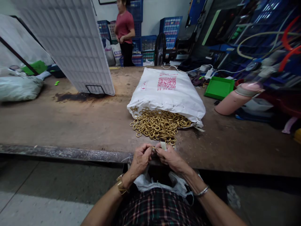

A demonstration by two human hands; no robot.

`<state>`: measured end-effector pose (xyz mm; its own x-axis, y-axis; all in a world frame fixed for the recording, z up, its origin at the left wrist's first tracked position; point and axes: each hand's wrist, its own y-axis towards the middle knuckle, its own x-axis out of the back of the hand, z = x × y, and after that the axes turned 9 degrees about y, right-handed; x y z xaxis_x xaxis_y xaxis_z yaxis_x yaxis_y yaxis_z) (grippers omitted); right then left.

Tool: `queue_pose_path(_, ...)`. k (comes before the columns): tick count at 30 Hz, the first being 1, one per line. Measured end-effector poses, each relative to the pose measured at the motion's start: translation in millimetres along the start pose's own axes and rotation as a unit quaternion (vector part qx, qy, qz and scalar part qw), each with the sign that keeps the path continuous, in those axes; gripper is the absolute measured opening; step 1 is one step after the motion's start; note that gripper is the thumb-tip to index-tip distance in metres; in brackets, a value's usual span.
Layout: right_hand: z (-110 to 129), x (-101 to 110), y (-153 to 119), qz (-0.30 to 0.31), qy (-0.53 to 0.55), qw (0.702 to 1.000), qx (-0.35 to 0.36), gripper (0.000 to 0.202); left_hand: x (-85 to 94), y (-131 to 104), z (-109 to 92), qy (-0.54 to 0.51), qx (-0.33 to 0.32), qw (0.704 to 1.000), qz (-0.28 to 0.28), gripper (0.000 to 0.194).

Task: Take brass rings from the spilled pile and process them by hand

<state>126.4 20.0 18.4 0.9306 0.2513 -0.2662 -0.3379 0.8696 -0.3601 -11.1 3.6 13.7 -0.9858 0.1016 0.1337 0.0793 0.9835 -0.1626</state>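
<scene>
At the table's front edge, my left hand (141, 158) is closed, its thumb and finger pinching a gold-coloured ring (153, 147). My right hand (171, 159) is also closed and sits just beside it, with its fingertips close to the same ring. A small pale flat piece (163, 145) sticks up from the right hand's grip; its kind cannot be made out. Just beyond both hands lies a heap of gold-coloured rings (156, 124). It spills from the mouth of a white woven sack (148, 84) with red print, lying on its side.
A white ribbed panel (70, 47) stands on the wooden table (94, 125) at left. To the right are a pink bottle (235, 100) and a green tray (219, 88). Below my hands, a plastic bag (145, 183) hangs at my lap. A person (125, 28) stands beyond the table.
</scene>
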Motion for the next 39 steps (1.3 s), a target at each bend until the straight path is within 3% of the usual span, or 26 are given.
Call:
queue_pose_path(6,-6,-1,4,-0.019,-0.057,0.998,0.034,0.037,-0.6,-7,0,0.019,-0.022,0.999,-0.032,0.022)
queue_pose_path(13,-12,0,10,-0.049,-0.102,0.992,0.06,0.029,-0.1,-8,-6,-0.045,0.071,0.996,0.037,0.031)
queue_pose_path(17,-13,-1,12,-0.054,-0.122,0.988,0.082,0.025,2.6,-9,-5,-0.07,0.081,0.991,0.075,0.034)
queue_pose_path(22,-12,0,13,-0.059,-0.144,0.984,0.088,0.022,3.2,-12,-2,-0.103,0.08,0.989,0.068,0.035)
queue_pose_path(24,-11,1,11,-0.084,-0.208,0.966,0.126,0.021,3.0,-13,-2,-0.111,0.08,0.989,0.061,0.035)
queue_pose_path(27,-12,1,4,-0.075,-0.359,0.913,0.18,0.02,3.3,-13,-3,-0.11,0.071,0.99,0.047,0.035)
queue_pose_path(32,-15,-2,-4,-0.031,-0.533,0.828,0.172,0.021,4.1,-11,0,-0.093,0.05,0.994,0.036,0.032)
queue_pose_path(39,-13,-6,-5,-0.046,-0.602,0.782,0.155,0.027,4.1,-11,3,-0.066,0.045,0.997,0.021,0.034)
